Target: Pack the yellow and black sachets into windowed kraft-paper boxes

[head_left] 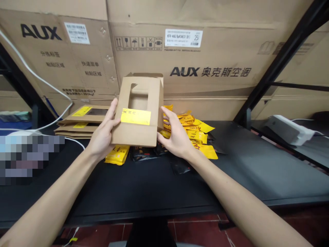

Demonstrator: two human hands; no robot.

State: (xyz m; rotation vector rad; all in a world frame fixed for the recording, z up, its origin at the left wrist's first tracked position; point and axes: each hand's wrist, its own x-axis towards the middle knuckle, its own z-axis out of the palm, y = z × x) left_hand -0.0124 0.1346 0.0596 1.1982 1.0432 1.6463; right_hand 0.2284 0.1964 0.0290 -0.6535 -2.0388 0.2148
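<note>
A small brown cardboard box (140,103) with a cut-out window and a yellow label is held up above the black table (144,192). My left hand (104,133) grips its left side, thumb on the front face. My right hand (174,137) holds its right edge with the fingers curled behind. The box's top flap stands open. Beneath and behind the box lies a heap of yellow sachets (195,132) and a few black sachets (142,152).
A stack of flat brown window boxes (82,121) lies at the left. Large AUX cartons (205,61) form a wall behind the table. A white cable (38,77) runs down the left. A white device (288,128) sits at the right beyond a black frame post (277,61).
</note>
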